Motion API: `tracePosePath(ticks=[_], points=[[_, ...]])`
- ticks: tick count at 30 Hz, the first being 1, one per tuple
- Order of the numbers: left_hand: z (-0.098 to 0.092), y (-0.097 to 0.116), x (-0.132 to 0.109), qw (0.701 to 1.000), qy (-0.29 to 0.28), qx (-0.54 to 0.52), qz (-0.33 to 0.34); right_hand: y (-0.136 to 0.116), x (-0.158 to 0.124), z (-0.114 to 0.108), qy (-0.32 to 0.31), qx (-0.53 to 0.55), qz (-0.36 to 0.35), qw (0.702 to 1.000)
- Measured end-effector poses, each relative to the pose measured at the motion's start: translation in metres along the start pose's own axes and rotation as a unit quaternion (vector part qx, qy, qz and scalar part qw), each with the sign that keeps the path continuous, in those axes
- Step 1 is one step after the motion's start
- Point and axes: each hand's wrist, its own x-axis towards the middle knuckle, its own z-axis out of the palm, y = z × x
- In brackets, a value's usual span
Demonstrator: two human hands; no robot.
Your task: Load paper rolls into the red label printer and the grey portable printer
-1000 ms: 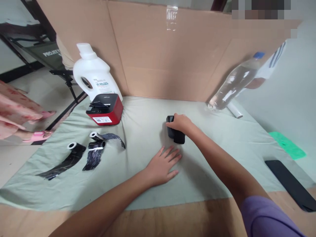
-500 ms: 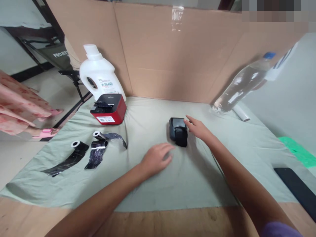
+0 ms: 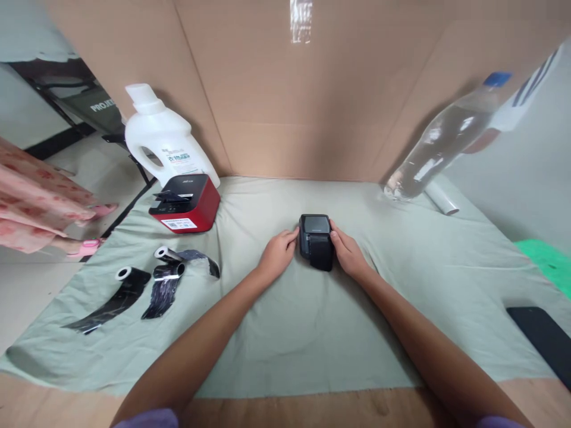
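A small black printer-like device [image 3: 316, 241] sits on the pale green cloth [image 3: 285, 333] in the middle of the view. My left hand [image 3: 277, 256] presses against its left side with fingers curled. Against the right side rests my right hand [image 3: 348, 252], fingers also wrapped on the casing. Both hands grip the device between them while it stays on the cloth.
A red and black label printer [image 3: 185, 203] and a white detergent jug [image 3: 158, 139] stand at the back left. Three unrolled black ribbon rolls [image 3: 147, 279] lie left. A clear water bottle [image 3: 441, 142] leans at the right. A black flat object [image 3: 544, 339] lies far right. Cardboard [image 3: 285, 89] walls the back.
My left hand lifted off the cloth and moved forward to the device's left side. My right hand let go, then closed on its right side. The view shifted slightly.
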Motion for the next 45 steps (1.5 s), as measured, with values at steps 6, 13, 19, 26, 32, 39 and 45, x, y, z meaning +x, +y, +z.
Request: tracePosePath(ticks=[6,13,19,26,32,39,45], points=[[-0.002,0.006,-0.002,0.99,-0.03,0.136,-0.028,0.003,-0.002,0.001,-0.003,-0.021,0.014,1.0],[-0.009,0.007,0.003,0.96,-0.098,0.262,0.005,0.0,-0.004,0.003,-0.009,-0.05,0.013,0.999],[-0.007,0.005,0.003,0.964,-0.091,0.252,0.008,0.001,-0.004,0.003,-0.005,-0.054,0.02,0.998],[-0.008,0.006,0.0,0.996,-0.035,0.074,-0.04,-0.003,-0.004,0.008,0.045,0.018,0.021,0.999],[-0.006,0.011,-0.001,0.997,0.003,0.001,-0.071,-0.012,-0.008,0.003,0.073,0.047,0.042,0.995],[-0.011,0.012,0.0,0.997,-0.007,-0.034,-0.063,-0.014,0.026,-0.006,0.041,-0.003,0.019,0.999],[-0.01,0.007,0.003,0.995,-0.013,-0.06,-0.073,-0.029,0.061,-0.03,0.045,-0.198,-0.054,0.978]])
